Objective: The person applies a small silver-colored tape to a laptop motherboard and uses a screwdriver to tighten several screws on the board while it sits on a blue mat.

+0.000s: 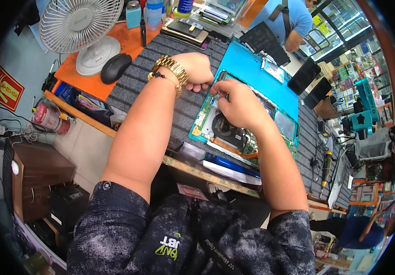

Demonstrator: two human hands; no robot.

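A green laptop circuit board [203, 120] with a dark round fan [228, 129] lies on a blue mat [248, 64] on the grey ribbed bench cover. My left hand [196, 69], with a gold watch and bracelet on its wrist, is curled into a fist at the board's upper left corner. My right hand [238, 103] rests on the board above the fan, its fingertips pinched at the board's top edge beside the left hand. What the fingers pinch is too small to tell.
A white desk fan [82, 28] and a black mouse [115, 67] stand at the far left on an orange surface. Bottles and stacked phones sit at the back. Another person in a blue shirt [283, 20] stands beyond the bench. An electric screwdriver [326, 166] lies at the right.
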